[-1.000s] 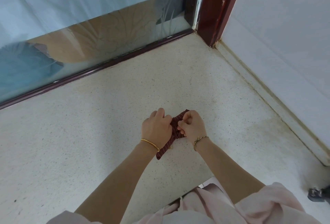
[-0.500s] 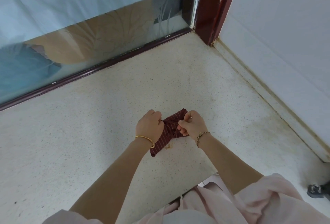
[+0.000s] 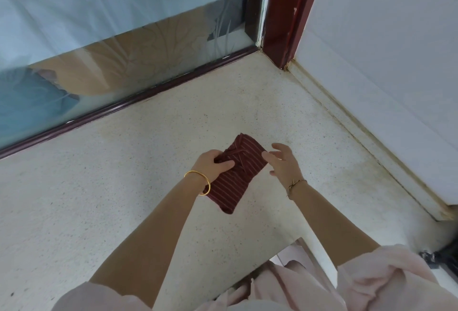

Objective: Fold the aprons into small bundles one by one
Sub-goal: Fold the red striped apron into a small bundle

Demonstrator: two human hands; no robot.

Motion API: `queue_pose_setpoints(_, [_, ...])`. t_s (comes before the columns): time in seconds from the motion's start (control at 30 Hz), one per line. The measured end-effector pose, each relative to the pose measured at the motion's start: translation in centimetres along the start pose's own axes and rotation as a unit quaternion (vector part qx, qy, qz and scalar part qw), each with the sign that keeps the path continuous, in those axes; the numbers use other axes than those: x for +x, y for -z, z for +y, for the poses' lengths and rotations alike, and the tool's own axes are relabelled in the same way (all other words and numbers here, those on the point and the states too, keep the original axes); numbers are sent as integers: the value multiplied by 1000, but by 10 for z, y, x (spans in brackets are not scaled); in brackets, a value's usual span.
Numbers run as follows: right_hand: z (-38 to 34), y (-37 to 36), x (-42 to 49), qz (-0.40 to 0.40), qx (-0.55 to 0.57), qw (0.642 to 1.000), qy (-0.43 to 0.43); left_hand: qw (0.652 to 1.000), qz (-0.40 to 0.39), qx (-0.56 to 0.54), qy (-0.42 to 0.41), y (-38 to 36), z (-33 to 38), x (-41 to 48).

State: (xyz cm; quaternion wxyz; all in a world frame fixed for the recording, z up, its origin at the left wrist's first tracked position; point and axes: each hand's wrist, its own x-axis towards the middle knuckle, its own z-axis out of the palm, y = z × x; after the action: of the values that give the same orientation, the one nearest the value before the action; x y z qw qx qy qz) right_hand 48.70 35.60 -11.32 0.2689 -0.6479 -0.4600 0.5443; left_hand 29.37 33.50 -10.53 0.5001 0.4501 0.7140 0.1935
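Holding check: left hand point(image 3: 216, 164) grips the maroon striped apron bundle point(image 3: 233, 186) near its upper end, with the thumb laid across the top face and the fingers curled round the edge. Right hand point(image 3: 285, 164) holds nothing. Its fingers are spread and loosely bent, with the tips just beside the bundle's upper right edge and not clearly touching.

Location: the bundle is at frame centre, over the pale speckled countertop point(image 3: 124, 199). It is well apart from the glass panel point(image 3: 99, 38) at upper left and the dark red frame post point(image 3: 285, 13) at top. Cannot tell whether its lower end rests on the surface or hangs just above it.

Orientation: 1 long axis, running from upper right to lower left of frame. The upper end shows a band of cloth wrapped across the body. The lower end is a plain folded edge pointing down toward the left forearm, passing beside the gold bangle point(image 3: 201, 182).

Key relation: the bundle lies to the left of the right hand, level with its fingertips. The left hand is the nearer 1, in full contact.

Judgement: fold looks finished or nearly so. Setting it aside would fall to the left hand.
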Motion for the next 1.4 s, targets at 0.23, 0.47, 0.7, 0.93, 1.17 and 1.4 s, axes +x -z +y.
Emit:
queue_pose_setpoints(0.23, [-40,43,-19,-250,341,905,-46,977,-104,-186,-6,17,75,-5])
queue_pose_setpoints(0.47, [-112,90,-47,-155,274,941,123,978,-82,-126,-146,9,198,-22])
queue_pose_setpoints(0.7, [-211,162,-84,132,13,910,393,941,-41,-125,-312,14,350,-84])
queue_pose_setpoints(0.93, [-269,221,-106,117,-10,874,472,912,-77,-167,-367,26,439,-121])
queue_pose_setpoints(1.17, [-315,255,-101,188,98,849,484,889,-141,-103,-424,40,485,-127])
queue_pose_setpoints(1.4, [-358,287,-93,26,145,857,495,845,-154,-4,-512,55,528,-127])
